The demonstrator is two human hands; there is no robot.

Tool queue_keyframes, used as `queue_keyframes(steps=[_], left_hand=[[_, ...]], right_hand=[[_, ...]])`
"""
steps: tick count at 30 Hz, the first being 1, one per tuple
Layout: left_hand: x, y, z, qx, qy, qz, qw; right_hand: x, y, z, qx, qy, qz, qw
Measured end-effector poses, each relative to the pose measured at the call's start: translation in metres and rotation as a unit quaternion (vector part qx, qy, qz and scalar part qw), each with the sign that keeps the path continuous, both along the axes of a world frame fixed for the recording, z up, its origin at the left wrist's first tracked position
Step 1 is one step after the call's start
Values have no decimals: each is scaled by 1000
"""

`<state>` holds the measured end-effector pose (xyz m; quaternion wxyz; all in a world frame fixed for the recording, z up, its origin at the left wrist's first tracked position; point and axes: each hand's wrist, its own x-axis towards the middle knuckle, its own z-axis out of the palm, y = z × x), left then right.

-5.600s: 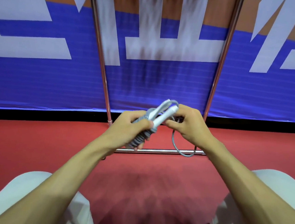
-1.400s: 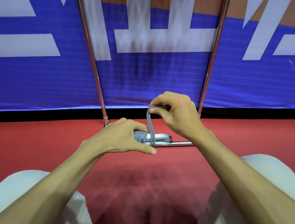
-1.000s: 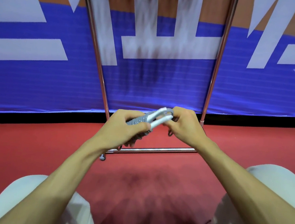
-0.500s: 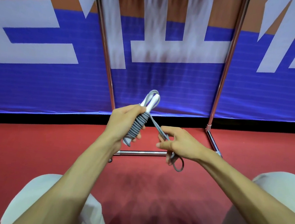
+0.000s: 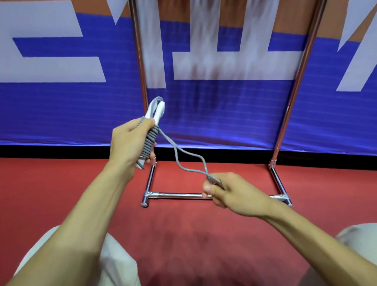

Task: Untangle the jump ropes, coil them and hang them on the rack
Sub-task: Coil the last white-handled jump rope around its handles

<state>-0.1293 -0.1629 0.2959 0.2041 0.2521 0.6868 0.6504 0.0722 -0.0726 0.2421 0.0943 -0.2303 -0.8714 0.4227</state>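
Grips grey cord-wound, white-handled jump rope (image 5: 151, 136) upright in left-hand fingers (image 5: 144, 125); pinches its loose tail (image 5: 179, 155) lower right between right-hand fingers (image 5: 209, 188).

— Can any writing be read?
— No whole word can. Large white strokes are printed on the blue and orange banner (image 5: 231, 114), but they are cut off at the edges of the view, smeared in the middle and crossed by the uprights of the rack (image 5: 299, 84).
— Are letters or numbers shown?
— That cannot be told; only broad bars and slanted strokes are seen.
— Is anything marked on the jump rope (image 5: 157, 112)?
— Its white handles are too small for that to be told.
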Motion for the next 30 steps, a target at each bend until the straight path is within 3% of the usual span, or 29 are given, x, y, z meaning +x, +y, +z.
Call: queue_keyframes(steps=[2, 6, 8, 13, 19, 21, 26, 28, 30], left_hand=[[1, 0, -5, -22, 42, -13, 999], [7, 1, -5, -64, 106, -61, 990], [11, 0, -6, -80, 132, -86, 984], [27, 3, -5, -102, 112, -157, 976], [47, 2, 1, -75, 38, -207, 975], [49, 2, 2, -61, 14, -205, 977], [36, 5, -4, -44, 14, -139, 989], [22, 6, -9, -47, 62, -94, 993], [8, 7, -14, -84, 154, -67, 982]], right_hand=[[0, 3, 3, -12, 5, -3, 1000], [1, 17, 1, -1, -100, -55, 993], [2, 21, 2, 13, -105, -82, 991], [-5, 14, 5, -68, -9, -32, 997], [-35, 7, -9, -31, 119, -105, 987], [-39, 4, -16, -52, 145, -80, 985], [-32, -8, -16, -278, 148, -30, 948], [-24, -7, -12, -265, 101, -27, 959], [-15, -7, -2, -145, 43, -27, 988]])
